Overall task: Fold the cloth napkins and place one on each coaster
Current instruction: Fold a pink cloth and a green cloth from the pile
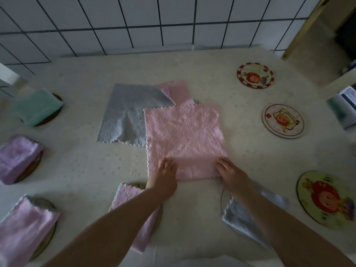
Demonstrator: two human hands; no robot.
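Note:
A pink napkin (pixel 185 137) lies flat and unfolded in the middle of the table. My left hand (pixel 163 174) and my right hand (pixel 230 171) grip its near edge at the two near corners. Behind it lie a grey napkin (pixel 125 116) and another pink napkin (pixel 178 90), both spread out. Folded napkins sit on coasters: a green one (pixel 36 106), a purple one (pixel 16 157), a pink one (pixel 25 222), a pink one (pixel 134 207) under my left forearm and a grey one (pixel 240 214) under my right forearm. Three coasters (pixel 255 75) (pixel 283 121) (pixel 327 199) on the right are bare.
The table (pixel 86 170) has a pale patterned cover and meets a white tiled wall (pixel 134 22) at the back. A white and blue box (pixel 344 110) stands at the right edge. A doorway frame (pixel 302 26) rises at the far right.

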